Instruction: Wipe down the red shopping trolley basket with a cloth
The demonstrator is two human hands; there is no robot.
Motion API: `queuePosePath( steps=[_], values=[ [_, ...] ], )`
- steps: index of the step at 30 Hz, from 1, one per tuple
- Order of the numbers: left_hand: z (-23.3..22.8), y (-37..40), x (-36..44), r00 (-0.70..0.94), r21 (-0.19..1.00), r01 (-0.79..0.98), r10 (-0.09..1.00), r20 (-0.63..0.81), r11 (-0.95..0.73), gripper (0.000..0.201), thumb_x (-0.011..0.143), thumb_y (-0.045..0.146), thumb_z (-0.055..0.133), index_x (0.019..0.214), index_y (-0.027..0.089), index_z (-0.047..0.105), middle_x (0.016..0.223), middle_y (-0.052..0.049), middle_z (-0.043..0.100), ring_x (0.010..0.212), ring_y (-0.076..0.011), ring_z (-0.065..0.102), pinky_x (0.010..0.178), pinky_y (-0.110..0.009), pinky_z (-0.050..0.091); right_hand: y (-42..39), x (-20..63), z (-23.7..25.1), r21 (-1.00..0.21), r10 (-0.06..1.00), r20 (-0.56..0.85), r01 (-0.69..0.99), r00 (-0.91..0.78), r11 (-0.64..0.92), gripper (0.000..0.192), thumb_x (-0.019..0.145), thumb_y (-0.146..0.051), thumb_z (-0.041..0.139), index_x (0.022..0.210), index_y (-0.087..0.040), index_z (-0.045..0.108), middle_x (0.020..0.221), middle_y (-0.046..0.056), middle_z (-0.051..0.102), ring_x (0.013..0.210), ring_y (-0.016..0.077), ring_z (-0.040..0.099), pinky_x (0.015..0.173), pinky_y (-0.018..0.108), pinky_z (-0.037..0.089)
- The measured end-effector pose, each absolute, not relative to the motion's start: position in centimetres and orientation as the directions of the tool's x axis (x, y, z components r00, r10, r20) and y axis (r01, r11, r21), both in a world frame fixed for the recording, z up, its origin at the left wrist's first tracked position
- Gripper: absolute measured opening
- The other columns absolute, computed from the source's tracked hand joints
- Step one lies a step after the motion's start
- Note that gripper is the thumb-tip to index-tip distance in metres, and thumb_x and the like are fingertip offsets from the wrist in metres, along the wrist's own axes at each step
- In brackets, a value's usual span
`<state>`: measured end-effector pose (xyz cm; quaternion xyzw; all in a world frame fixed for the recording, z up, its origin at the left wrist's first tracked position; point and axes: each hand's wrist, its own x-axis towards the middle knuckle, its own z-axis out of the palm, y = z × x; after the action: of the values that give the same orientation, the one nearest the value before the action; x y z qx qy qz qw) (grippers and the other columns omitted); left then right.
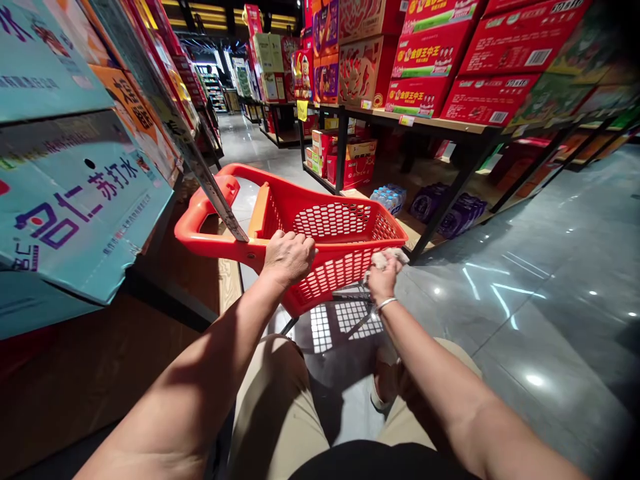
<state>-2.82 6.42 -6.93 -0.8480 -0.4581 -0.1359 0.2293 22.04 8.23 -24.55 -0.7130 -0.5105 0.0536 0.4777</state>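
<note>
Gripping the near rim of the red perforated plastic shopping basket (330, 227), the left hand (289, 257) is curled tight over its edge, while the right hand (384, 273) is closed around a crumpled whitish cloth (387, 259) pressed at the basket's near right corner. Glossy grey tiled floor (545, 280) lies open to the right (wide and bare), whereas pale blue cardboard cartons (75, 200) crowd close on the left.

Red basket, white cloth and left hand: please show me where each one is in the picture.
red basket (345, 223): head view, on the mesh of the far inner wall.
white cloth (384, 259): head view, on the crumpled part above the right hand's fingers.
left hand (289, 257): head view, on the back of the hand, gripping the basket rim.
</note>
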Motion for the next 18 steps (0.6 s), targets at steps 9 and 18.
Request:
queuePosePath(
  steps=[9, 18],
  values=[
    [-6.8, 6.8, -3.9, 0.519, -0.277, 0.854, 0.745, 0.419, -0.440, 0.035, 0.100, 0.038, 0.045, 0.089, 0.019, 0.071, 0.086, -0.012, 0.075, 0.084, -0.0296, 0.066, 0.081, -0.046, 0.039, 5.3, 17.4, -24.1, -0.352, 0.704, 0.598, 0.664, -0.383, 0.660, 0.051, 0.079, -0.010, 0.059, 0.125, -0.027, 0.073, 0.134, 0.009, 0.055, 0.130, 0.0290, 0.047, 0.118, 0.049, 0.039],
    [-6.9, 7.4, -3.9, 0.516, -0.241, 0.856, 0.740, 0.431, -0.457, 0.025, 0.094, 0.034, 0.052, 0.083, 0.020, 0.070, 0.084, -0.012, 0.075, 0.082, -0.0296, 0.066, 0.078, -0.045, 0.039, 5.9, 29.1, -24.0, -0.724, 0.754, 0.445, 0.690, 0.484, -0.016, 0.036, 0.082, -0.023, 0.057, 0.113, -0.014, 0.072, 0.122, 0.016, 0.053, 0.118, 0.0274, 0.057, 0.109, 0.045, 0.046]
  ],
)
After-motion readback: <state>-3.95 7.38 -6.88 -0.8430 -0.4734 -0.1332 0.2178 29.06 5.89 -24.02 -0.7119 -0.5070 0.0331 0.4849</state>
